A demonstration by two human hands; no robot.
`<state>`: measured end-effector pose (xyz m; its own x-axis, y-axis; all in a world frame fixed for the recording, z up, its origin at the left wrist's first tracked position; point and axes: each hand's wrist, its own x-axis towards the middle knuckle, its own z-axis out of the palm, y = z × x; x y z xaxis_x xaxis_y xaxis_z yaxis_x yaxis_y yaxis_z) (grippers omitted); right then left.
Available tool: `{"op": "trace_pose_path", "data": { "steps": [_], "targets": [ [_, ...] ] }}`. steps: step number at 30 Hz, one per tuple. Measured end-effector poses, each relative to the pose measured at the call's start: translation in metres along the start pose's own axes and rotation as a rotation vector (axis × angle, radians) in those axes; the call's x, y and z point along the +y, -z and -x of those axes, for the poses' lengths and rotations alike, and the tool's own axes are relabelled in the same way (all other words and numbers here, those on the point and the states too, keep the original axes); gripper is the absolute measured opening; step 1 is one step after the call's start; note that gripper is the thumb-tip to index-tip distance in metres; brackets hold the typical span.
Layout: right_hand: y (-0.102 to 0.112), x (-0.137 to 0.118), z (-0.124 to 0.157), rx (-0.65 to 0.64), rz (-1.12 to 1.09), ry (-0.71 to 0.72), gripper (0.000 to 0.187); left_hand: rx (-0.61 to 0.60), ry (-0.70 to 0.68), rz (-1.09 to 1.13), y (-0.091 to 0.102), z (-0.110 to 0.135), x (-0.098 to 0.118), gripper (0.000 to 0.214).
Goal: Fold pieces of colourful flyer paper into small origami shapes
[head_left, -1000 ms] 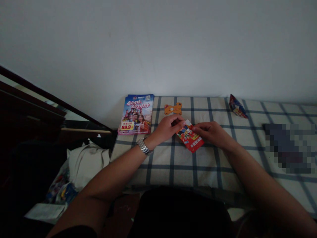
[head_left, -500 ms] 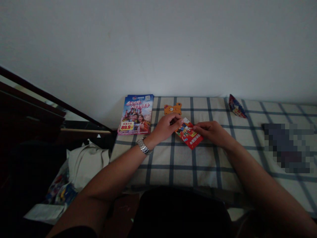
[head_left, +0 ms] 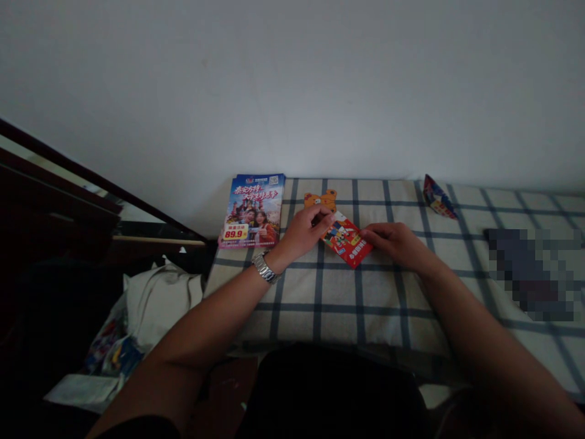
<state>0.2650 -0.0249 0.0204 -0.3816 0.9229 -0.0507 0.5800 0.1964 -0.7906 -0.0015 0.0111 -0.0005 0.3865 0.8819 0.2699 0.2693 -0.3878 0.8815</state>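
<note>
Head view shows the left hand [head_left: 307, 230] and right hand [head_left: 397, 244] pinching a red printed leaflet [head_left: 348, 242] by its upper-left and right edges, over the checked cloth [head_left: 296, 311]. It looks light, thin and easily creased, best held by those edges; dimness hides whether it is folded.

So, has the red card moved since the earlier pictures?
Yes, slightly: the red card has shifted up the picture, closer to the orange bear figure on the checked cloth.
</note>
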Motion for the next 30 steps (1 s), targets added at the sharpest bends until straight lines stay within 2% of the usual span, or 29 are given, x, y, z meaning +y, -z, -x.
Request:
{"op": "trace_pose_path", "data": {
  "steps": [7,14,23,27,30],
  "targets": [
    [-0.0022,0.0008,-0.0012,-0.001,-0.166,-0.073,0.049,0.067,0.027,-0.026,0.0044,-0.0016,-0.0021,0.027],
    [0.0022,-0.0015,-0.0005,0.018,-0.1,-0.071,0.049,0.056,0.02,-0.036,0.0035,-0.0019,-0.0047,0.028],
    [0.0031,-0.0027,-0.0012,0.008,-0.184,-0.085,0.05,0.032,0.043,-0.015,0.0024,-0.0009,-0.0031,0.03],
    [-0.0008,-0.0004,-0.0018,0.08,-0.116,-0.079,0.048,0.053,0.054,-0.023,0.0018,0.0006,-0.004,0.029],
    [-0.0052,0.0006,0.0,0.191,-0.06,-0.001,0.044,0.1,0.076,-0.015,0.001,0.0017,-0.0045,0.027]
  ]
}}
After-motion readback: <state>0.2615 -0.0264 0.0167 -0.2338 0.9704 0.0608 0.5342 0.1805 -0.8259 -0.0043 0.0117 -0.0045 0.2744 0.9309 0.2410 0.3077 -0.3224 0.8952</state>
